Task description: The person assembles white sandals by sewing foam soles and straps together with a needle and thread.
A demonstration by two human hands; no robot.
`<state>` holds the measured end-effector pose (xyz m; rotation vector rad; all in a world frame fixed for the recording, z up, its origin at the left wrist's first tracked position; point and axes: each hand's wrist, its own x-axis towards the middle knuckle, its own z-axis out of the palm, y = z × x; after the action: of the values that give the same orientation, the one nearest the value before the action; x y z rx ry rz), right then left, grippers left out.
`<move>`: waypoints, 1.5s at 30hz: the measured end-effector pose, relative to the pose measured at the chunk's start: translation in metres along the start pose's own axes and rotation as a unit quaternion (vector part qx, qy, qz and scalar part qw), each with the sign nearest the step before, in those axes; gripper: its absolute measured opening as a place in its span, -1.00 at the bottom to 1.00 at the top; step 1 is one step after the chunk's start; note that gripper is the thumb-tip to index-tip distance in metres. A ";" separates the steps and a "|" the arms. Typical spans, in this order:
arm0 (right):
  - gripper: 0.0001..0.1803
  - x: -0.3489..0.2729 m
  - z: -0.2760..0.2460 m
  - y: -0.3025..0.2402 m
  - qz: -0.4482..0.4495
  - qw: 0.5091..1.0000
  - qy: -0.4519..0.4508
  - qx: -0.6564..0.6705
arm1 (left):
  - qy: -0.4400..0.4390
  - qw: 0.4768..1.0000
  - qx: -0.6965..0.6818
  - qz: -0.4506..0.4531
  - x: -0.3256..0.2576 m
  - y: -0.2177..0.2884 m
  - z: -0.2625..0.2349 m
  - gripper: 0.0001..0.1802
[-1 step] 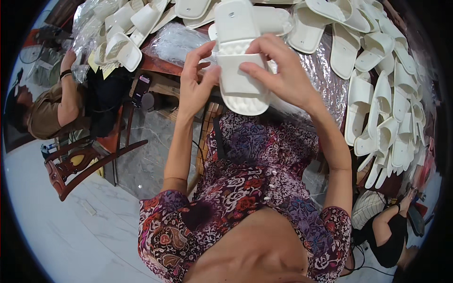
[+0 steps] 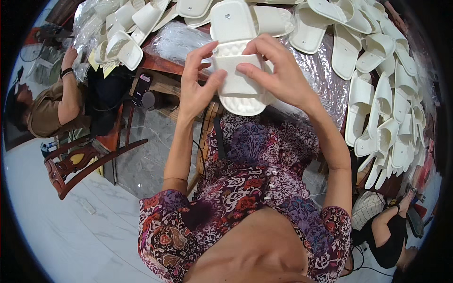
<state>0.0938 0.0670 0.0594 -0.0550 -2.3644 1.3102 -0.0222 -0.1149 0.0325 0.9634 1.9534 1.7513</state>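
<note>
Right hand (image 2: 284, 70) pinching white slide slipper (image 2: 240, 78), upper centre; left hand (image 2: 197, 82) touching, grip unclear; handling seemingly unfinished; slipper pile (image 2: 381, 99) lying right.

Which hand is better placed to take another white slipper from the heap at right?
Likely the right hand, once free of the white broad-strapped slipper: it is nearer the heap of white slippers. The left hand, by that slipper's left edge, would reach across.

A reddish table (image 2: 163, 65) carries clear plastic (image 2: 325, 80) and white slippers (image 2: 360, 101).
</note>
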 end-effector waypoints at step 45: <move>-0.78 -0.036 -0.035 0.043 -0.037 0.968 -0.010 -0.247 | -0.178 0.830 -0.518 -0.103 0.002 -0.056 -0.018 -0.27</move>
<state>0.1330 0.1100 0.0279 -0.1007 -2.6243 0.6641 -0.0495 -0.1274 -0.0182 0.5598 0.6174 1.9079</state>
